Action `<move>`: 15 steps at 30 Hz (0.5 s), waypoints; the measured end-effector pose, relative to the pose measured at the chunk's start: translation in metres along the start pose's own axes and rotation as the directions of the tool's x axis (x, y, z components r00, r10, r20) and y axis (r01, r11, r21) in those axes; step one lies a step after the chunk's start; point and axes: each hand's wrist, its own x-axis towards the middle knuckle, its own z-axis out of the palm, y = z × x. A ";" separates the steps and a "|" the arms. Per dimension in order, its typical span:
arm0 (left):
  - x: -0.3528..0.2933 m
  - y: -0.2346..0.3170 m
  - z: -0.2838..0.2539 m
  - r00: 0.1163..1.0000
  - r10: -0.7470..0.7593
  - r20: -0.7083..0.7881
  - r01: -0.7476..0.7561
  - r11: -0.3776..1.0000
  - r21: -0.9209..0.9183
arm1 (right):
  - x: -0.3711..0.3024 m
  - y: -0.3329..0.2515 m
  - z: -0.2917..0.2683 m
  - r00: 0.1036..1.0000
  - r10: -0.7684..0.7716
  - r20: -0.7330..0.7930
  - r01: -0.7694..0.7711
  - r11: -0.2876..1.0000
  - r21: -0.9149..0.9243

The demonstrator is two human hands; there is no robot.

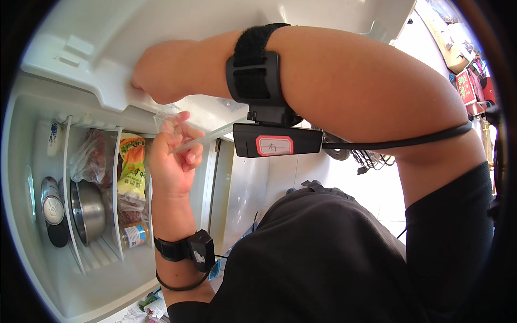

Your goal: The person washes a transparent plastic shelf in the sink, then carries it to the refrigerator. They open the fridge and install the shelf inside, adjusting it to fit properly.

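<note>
My left hand (176, 144) comes up from below with its fingers curled round the edge of a clear panel (212, 133). The panel is see-through, and part of it is hidden behind my right arm's strap mount. Above it, my right hand (160, 71) reaches across against the white moulded fridge liner (86, 70). Only its back and wrist show; the fingers are mostly turned away, so what they touch cannot be made out.
At left is an open white fridge compartment with upright wire dividers (119, 188). Among them stand a can (52, 207), a steel pot (89, 212), a bagged dark food (91, 156), a yellow-green packet (132, 167) and a jar (134, 235). Cables (371, 159) hang at right.
</note>
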 end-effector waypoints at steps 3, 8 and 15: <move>0.001 0.001 -0.001 1.000 -0.011 0.006 0.011 1.000 -0.005 | 0.000 0.000 0.001 1.000 -0.009 -0.013 0.008 1.000 -0.015; 0.002 0.001 0.000 1.000 -0.024 -0.005 0.024 1.000 0.013 | -0.001 0.002 0.002 0.999 -0.044 -0.017 0.044 0.999 -0.032; 0.002 0.004 0.000 0.999 -0.051 -0.009 0.051 0.999 -0.002 | -0.002 0.006 0.002 0.994 -0.096 -0.060 0.096 0.995 0.001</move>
